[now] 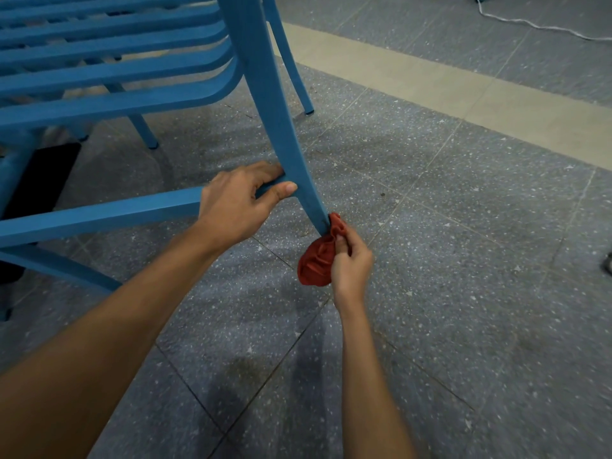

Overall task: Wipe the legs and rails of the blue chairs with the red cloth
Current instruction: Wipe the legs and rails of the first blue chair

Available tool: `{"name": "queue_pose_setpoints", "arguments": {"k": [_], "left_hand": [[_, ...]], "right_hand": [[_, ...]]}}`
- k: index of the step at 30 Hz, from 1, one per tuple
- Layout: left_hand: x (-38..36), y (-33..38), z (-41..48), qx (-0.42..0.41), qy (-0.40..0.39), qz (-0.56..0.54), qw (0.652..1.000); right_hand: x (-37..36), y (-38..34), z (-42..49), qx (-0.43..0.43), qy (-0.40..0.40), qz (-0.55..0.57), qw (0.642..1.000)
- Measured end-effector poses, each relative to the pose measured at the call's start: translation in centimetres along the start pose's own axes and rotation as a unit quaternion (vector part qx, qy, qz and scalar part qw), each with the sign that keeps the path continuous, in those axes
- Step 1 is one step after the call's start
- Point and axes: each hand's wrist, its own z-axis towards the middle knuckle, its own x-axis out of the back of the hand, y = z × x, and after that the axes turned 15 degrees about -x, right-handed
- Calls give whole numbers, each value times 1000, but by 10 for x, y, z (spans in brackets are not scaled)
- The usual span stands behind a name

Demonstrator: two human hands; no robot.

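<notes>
A blue slatted chair fills the upper left, its near leg slanting down to the floor. My left hand grips the lower side rail right where it meets that leg. My right hand pinches the bunched red cloth and holds its upper end against the foot of the leg. The very tip of the leg is hidden behind the cloth.
Other blue legs stand further back on the speckled grey tile floor. A beige tile strip crosses the upper right. A white cable lies at the top right. A dark object sits under the chair.
</notes>
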Motion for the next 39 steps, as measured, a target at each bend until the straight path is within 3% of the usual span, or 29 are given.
{"name": "queue_pose_setpoints", "arguments": {"k": [6,10,14,19,25,29,34,39], "left_hand": [[0,1,1,1,-2,1,1000],[0,0,1,-3,1,-2,1000],[0,0,1,-7,1,-8,1000],[1,1,1,-5,-3,-3,1000],[1,2,1,-10,-5,0,1000],[2,2,1,-13,-3,5,1000],[1,0,1,-7,-12,15,1000],[1,0,1,-6,-8,8,1000]], "right_hand": [[27,29,23,-159,43,-94,982],[27,18,37,-178,35,-159,970],[18,-8,40,-131,10,-162,978],[14,-4,21,-58,-21,-74,995],[19,-6,25,-146,9,-102,984],[5,-38,19,-82,-28,-113,990],[-9,-74,-20,23,-80,7,997],[-1,-52,-28,37,-46,-3,998]]}}
